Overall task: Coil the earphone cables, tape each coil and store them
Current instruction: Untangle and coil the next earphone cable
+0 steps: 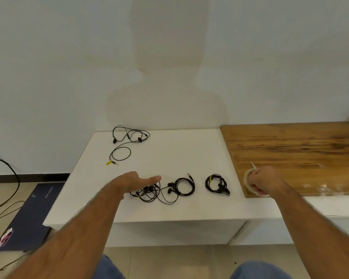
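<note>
White low cabinet top (189,150) fills the middle of the view against a pale wall (69,57). Wooden board (300,150) lies on its right part, reaching the far edge. Dark blue flat folder (32,214) sits on the tiled floor at near left, with thin cables (12,178) trailing beside it.

Four black earphone sets on the white top:
- Loose, uncoiled set (127,141) at far left, yellow tag near its plug.
- Tangled set (149,193) near the front edge, left of centre.
- Coiled set (183,187) just right of the tangle, its cable running into it, plug pointing far.
- Coiled set (217,184) further right, yellow tag on the coil, apart from the others.

Left hand (135,181): fingers straight, palm down, over the tangled set; contact with it cannot be told.

Right hand (263,182): fingers curled round a roll of clear tape (248,181) at the near left corner of the board; a loose tape end sticks up from the roll.
</note>
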Action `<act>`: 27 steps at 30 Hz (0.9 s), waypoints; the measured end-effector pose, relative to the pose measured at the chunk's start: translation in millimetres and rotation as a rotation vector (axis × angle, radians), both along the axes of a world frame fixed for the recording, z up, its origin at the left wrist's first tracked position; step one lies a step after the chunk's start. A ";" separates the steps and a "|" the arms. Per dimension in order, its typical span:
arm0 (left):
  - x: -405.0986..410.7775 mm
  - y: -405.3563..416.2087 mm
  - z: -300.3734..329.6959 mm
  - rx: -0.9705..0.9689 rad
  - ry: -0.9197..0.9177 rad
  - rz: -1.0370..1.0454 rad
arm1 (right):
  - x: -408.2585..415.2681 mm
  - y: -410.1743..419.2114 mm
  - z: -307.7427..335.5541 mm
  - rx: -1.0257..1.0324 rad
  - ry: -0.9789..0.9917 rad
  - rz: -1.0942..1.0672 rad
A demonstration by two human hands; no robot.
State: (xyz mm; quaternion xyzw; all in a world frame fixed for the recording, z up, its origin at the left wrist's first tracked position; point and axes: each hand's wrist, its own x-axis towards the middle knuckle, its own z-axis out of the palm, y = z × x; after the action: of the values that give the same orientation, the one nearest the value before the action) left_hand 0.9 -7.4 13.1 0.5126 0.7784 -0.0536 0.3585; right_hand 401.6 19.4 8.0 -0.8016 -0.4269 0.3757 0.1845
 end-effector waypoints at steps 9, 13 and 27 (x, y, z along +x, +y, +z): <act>-8.9 -3.4 -10.5 0.130 0.120 0.056 | 1.3 -2.0 -0.2 0.025 0.020 0.006; -8.0 -5.9 -12.9 0.123 0.157 0.031 | 2.6 -1.5 -1.4 0.018 0.020 0.005; -6.0 -3.1 -15.0 0.263 -0.153 0.166 | -33.1 -12.2 38.7 0.396 -0.336 0.095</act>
State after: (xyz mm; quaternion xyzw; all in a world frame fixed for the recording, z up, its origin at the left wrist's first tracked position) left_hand -5.1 -10.5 -1.8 0.4916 0.7888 0.1175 0.3497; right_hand 368.5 7.2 46.7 -0.7800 -0.5541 0.1546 0.2464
